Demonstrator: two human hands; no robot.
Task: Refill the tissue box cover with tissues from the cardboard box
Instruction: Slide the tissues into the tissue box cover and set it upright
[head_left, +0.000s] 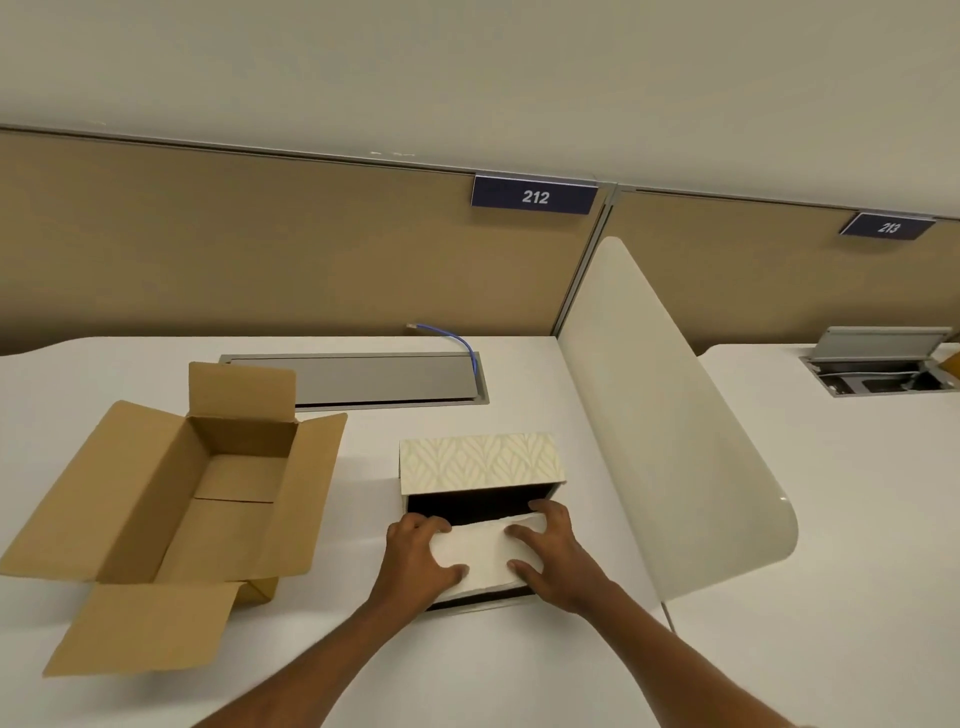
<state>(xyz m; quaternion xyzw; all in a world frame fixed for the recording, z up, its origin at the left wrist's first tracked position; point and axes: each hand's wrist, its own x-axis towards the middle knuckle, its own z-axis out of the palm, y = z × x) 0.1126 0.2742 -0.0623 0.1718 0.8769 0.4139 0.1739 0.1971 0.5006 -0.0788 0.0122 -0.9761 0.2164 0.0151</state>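
- Box (171, 499): open on the worktop (519, 675) at left, flaps spread, inside looks empty.
- Left hand (415, 556): clamped on the left end of the tissues (483, 556).
- Tissues: a soft, light white stack, easily crushed; best held by both ends, as here. It sits in the mouth of the cover (478, 462), partly in.
- Right hand (556, 561): pressed on the stack's right end.
- Divider (665, 441): close on the right, so elbow room is tight there; the worktop nearer the person is free.

Tissue box cover (479, 461) — cream, pale leaf pattern, black interior. Tissues (480, 558) white. Cardboard box (171, 509) plain brown. Desk (519, 665) white. Partition (260, 244) tan. Number plate (534, 196) — navy, white digits. Cable (457, 340) blue.
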